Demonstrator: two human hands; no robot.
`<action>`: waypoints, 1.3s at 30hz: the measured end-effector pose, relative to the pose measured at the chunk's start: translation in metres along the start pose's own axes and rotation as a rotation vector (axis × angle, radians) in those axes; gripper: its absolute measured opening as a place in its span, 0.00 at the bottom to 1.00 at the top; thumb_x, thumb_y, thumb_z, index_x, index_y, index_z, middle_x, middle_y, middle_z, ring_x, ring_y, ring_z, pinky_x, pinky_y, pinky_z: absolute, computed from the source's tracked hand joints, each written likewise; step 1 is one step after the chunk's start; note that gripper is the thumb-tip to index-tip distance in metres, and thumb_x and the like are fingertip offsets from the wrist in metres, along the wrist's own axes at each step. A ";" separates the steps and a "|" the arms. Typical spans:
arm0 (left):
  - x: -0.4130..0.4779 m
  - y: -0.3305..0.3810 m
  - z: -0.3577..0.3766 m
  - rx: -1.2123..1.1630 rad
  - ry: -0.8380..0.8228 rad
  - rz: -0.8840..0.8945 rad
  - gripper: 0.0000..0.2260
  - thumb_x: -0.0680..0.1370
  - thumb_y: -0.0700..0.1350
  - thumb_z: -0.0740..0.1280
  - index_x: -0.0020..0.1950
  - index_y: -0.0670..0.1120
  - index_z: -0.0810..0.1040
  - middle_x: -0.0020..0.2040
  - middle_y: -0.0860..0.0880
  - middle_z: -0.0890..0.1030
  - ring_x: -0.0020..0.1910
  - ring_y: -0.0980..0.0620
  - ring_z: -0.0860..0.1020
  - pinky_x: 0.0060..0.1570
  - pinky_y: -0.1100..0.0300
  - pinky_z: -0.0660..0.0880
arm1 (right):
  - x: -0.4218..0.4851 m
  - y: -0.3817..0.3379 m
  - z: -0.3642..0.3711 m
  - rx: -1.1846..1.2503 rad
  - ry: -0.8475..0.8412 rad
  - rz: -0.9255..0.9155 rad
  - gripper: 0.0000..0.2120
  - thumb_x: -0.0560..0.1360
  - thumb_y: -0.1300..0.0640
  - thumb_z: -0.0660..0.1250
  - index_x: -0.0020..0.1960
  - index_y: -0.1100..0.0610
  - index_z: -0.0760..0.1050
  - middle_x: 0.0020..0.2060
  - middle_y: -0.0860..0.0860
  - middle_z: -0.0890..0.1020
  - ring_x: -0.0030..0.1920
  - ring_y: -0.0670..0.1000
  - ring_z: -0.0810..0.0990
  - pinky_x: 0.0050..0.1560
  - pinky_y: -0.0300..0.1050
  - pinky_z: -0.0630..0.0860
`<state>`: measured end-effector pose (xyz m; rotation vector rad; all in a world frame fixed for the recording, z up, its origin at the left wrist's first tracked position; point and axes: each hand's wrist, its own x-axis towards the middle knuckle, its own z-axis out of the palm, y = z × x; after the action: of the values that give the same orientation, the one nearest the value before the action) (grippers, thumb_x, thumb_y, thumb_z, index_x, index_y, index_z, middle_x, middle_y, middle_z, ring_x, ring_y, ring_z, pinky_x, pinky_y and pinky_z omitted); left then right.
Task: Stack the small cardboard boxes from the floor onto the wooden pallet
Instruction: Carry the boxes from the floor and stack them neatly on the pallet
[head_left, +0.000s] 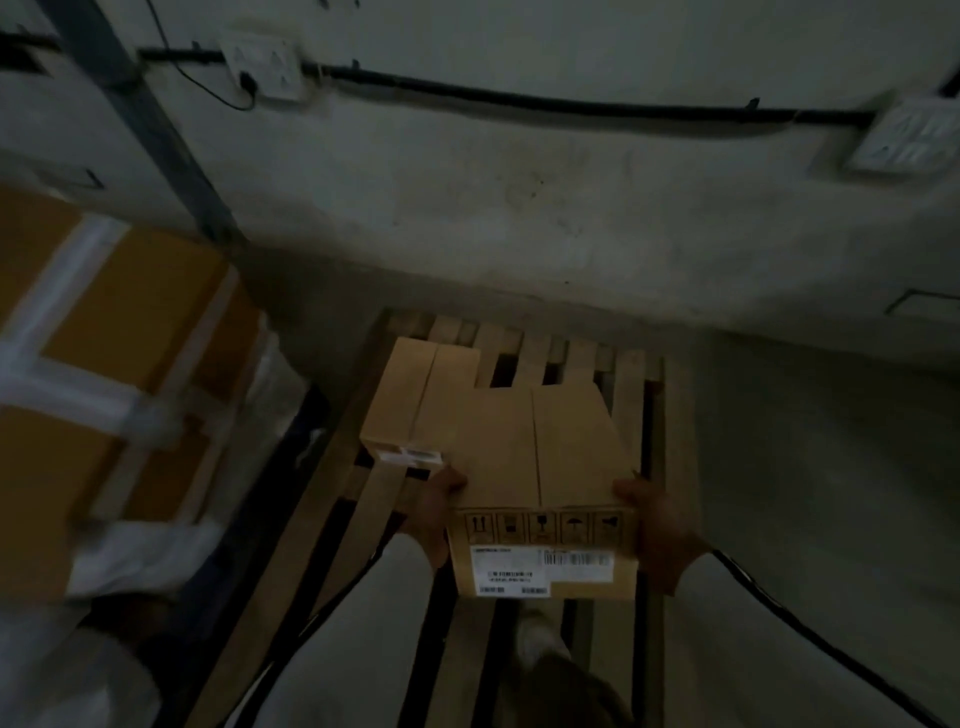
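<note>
Left grip (434, 512) and right grip (660, 530) hold box (571, 457) over pallet (680, 441).

Box (540, 467) between left hand (434, 512), right hand (660, 530)

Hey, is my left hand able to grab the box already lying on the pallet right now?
Probably not: the left hand and right hand both grip the carried box, though the pallet box lies close.
</note>
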<state>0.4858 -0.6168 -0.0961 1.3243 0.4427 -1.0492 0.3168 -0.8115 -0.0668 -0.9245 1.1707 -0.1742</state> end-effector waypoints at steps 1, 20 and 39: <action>0.038 -0.005 0.006 -0.013 0.002 0.010 0.19 0.73 0.46 0.68 0.63 0.42 0.79 0.59 0.35 0.82 0.60 0.32 0.80 0.64 0.32 0.73 | 0.037 0.008 -0.001 0.008 -0.003 -0.005 0.16 0.82 0.56 0.61 0.68 0.58 0.74 0.57 0.64 0.82 0.53 0.66 0.81 0.49 0.61 0.81; 0.381 -0.151 0.000 0.180 0.309 0.583 0.17 0.76 0.45 0.74 0.64 0.56 0.77 0.65 0.40 0.79 0.61 0.40 0.78 0.62 0.41 0.76 | 0.382 0.170 -0.001 -0.957 0.057 -0.596 0.36 0.83 0.49 0.61 0.82 0.57 0.45 0.82 0.57 0.47 0.81 0.57 0.50 0.79 0.50 0.48; 0.426 -0.149 -0.014 1.773 0.348 1.444 0.25 0.82 0.55 0.58 0.78 0.51 0.68 0.80 0.50 0.65 0.78 0.48 0.64 0.74 0.39 0.58 | 0.498 0.056 0.138 -1.760 -0.098 -0.854 0.36 0.79 0.30 0.41 0.82 0.43 0.40 0.81 0.48 0.38 0.81 0.54 0.37 0.78 0.64 0.38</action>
<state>0.5811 -0.7444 -0.5187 2.5590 -1.4548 0.3732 0.6247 -0.9827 -0.4491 -2.9039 0.5156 0.3147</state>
